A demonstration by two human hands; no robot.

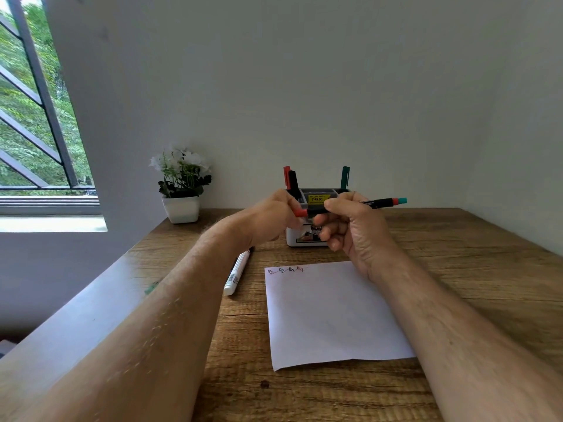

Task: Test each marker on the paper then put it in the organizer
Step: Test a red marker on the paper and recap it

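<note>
Both hands hold a black marker (377,203) level in front of the organizer (307,241). My right hand (350,223) grips its barrel, whose teal and red end sticks out to the right. My left hand (277,217) pinches the red cap (300,212) at the marker's left end. The white organizer holds a red marker (286,175), a black marker (293,181) and a green marker (345,176) upright. The white paper (329,315) lies on the wooden table with several small scribbles (286,270) along its top edge. A white marker (237,273) lies left of the paper.
A small white pot of white flowers (182,190) stands at the back left by the wall. A green object (151,287) peeks out beside my left forearm near the table's left edge. A barred window (36,117) is at the far left.
</note>
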